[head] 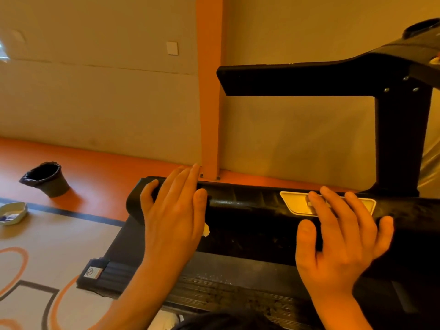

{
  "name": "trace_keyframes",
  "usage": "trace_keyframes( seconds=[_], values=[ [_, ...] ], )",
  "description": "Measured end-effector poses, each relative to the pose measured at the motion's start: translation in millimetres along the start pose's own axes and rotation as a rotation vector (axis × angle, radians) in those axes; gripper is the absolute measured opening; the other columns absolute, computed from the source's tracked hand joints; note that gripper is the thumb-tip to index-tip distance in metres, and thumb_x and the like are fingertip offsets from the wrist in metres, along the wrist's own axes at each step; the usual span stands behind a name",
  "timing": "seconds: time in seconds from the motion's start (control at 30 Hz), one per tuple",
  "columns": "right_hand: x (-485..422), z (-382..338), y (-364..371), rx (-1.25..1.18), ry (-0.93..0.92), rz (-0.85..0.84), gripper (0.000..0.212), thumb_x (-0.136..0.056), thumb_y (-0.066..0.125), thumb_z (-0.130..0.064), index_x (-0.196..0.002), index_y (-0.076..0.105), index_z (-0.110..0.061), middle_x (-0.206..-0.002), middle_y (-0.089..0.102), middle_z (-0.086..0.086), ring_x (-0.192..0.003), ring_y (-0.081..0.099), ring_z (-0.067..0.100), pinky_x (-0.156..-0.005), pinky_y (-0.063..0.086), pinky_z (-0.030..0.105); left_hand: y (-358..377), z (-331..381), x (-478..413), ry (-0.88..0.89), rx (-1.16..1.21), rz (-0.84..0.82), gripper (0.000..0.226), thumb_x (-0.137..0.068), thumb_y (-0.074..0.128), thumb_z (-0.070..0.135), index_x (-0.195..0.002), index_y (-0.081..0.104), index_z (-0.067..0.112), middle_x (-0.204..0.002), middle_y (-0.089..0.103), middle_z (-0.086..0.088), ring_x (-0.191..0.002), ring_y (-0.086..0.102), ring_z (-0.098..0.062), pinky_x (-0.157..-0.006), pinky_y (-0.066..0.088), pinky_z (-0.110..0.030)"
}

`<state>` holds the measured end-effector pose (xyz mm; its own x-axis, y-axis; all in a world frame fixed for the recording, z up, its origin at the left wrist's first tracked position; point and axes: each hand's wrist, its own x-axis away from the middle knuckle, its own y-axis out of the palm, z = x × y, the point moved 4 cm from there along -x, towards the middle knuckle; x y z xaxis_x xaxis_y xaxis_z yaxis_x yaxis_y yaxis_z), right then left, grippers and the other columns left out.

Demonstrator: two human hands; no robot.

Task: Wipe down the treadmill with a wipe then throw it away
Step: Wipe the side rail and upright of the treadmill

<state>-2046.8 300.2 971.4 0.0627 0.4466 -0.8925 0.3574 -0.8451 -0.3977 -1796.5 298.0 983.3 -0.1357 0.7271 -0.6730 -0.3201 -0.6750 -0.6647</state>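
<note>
My left grip [173, 210] lies palm down on the rounded end of the treadmill [250, 215] side rail, its fingers straight and close together, the smallest one bent over the rail's end. It clasps nothing; it presses flat. The wipe [206, 230] is under this palm, and I see only a small pale corner of it poking out just beside the heel of the thumb.

My right grip [342, 232] is also flat and wide open, fingers spread, resting on the same rail well apart from the left grip. Its fingertips cover part of a pale label plate [295, 203] set into the rail. It holds nothing.

Above the right grip runs the black handrail [297, 79], joined to an upright post [400, 139] beyond its fingers. Far beyond the left grip's outer side, a black-lined bin [46, 179] stands on the orange floor [100, 167], and nearer to me a pale tray [16, 207] lies on the floor.
</note>
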Motion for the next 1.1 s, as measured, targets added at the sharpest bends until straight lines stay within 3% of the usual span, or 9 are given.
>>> trace_keyframes(
  seconds=[0.23, 0.5, 0.6, 0.73, 0.97, 1.1],
  values=[
    [0, -1, 1, -0.007, -0.004, 0.006, 0.040, -0.102, 0.045, -0.033, -0.120, 0.072, -0.010, -0.133, 0.065, 0.009, -0.134, 0.050, 0.034, -0.120, 0.013, 0.055, 0, -4, 2, 0.159, -0.028, -0.024, 0.050, -0.110, 0.026, 0.036, -0.147, 0.051, 0.012, -0.143, 0.060, -0.007, -0.139, 0.045, -0.019, -0.111, 0.032, -0.052],
    [1, 2, 3, -0.002, 0.003, -0.003, 0.041, -0.102, 0.046, -0.032, -0.119, 0.073, -0.007, -0.132, 0.066, 0.012, -0.133, 0.050, 0.036, -0.115, 0.017, 0.065, -13, -35, -2, -0.076, 0.050, 0.041, 0.045, -0.109, 0.030, 0.030, -0.141, 0.058, 0.013, -0.134, 0.065, -0.006, -0.133, 0.051, -0.021, -0.109, 0.034, -0.051],
    [1, 0, 2, -0.007, 0.015, -0.010, 0.041, -0.102, 0.046, -0.031, -0.118, 0.074, -0.006, -0.132, 0.066, 0.012, -0.133, 0.050, 0.036, -0.116, 0.015, 0.063, -8, -13, -4, 0.029, -0.025, -0.041, 0.049, -0.111, 0.026, 0.034, -0.140, 0.058, 0.011, -0.134, 0.065, -0.006, -0.134, 0.049, -0.021, -0.112, 0.035, -0.052],
    [2, -3, 3, -0.006, 0.032, -0.021, 0.040, -0.101, 0.045, -0.030, -0.119, 0.073, -0.008, -0.131, 0.066, 0.013, -0.134, 0.049, 0.037, -0.114, 0.016, 0.068, 1, 4, -11, 0.177, -0.063, -0.193, 0.058, -0.111, 0.017, 0.043, -0.140, 0.058, 0.014, -0.138, 0.063, -0.003, -0.133, 0.053, -0.020, -0.114, 0.031, -0.044],
    [5, -16, 8, 0.015, 0.139, 0.029, 0.040, -0.102, 0.042, -0.031, -0.117, 0.073, -0.009, -0.130, 0.067, 0.015, -0.136, 0.046, 0.038, -0.117, 0.009, 0.068, -20, -42, -25, 0.340, -0.042, -0.271, 0.050, -0.105, 0.036, 0.039, -0.142, 0.055, 0.012, -0.128, 0.067, -0.005, -0.116, 0.060, -0.022, -0.100, 0.044, -0.042],
    [6, -43, 22, 0.072, 0.208, 0.100, 0.039, -0.100, 0.042, -0.030, -0.118, 0.073, -0.013, -0.131, 0.066, 0.012, -0.139, 0.044, 0.037, -0.120, 0.002, 0.064, -16, -48, -33, 0.513, -0.043, -0.302, 0.057, -0.105, 0.034, 0.044, -0.141, 0.053, 0.005, -0.128, 0.066, -0.012, -0.112, 0.059, -0.026, -0.089, 0.053, -0.044]
  ],
)
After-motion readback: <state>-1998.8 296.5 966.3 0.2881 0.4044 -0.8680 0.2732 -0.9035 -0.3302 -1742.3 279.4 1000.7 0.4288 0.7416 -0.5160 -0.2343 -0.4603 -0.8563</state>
